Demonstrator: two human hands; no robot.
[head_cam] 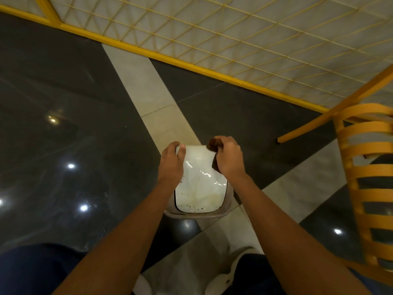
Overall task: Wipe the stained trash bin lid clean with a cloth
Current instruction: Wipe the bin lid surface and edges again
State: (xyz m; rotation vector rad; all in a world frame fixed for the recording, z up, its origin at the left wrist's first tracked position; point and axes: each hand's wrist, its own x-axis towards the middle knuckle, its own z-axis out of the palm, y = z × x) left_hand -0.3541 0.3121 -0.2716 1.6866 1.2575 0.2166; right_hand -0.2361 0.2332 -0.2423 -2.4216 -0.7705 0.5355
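Note:
A white trash bin lid (198, 188) sits low in the middle of the view, glossy, with brown specks and streaks near its close edge. My left hand (171, 165) grips the lid's far left corner. My right hand (228, 158) is closed on a dark brown cloth (213, 145) and presses it against the lid's far right corner. A greyish bin rim (197, 215) shows under the lid's near edge.
The floor is dark polished tile (63, 124) with a pale stripe (148, 86). A yellow slatted chair (368, 177) stands at the right. A yellow mesh fence (234, 35) runs across the back. My shoe (229, 273) is below the bin.

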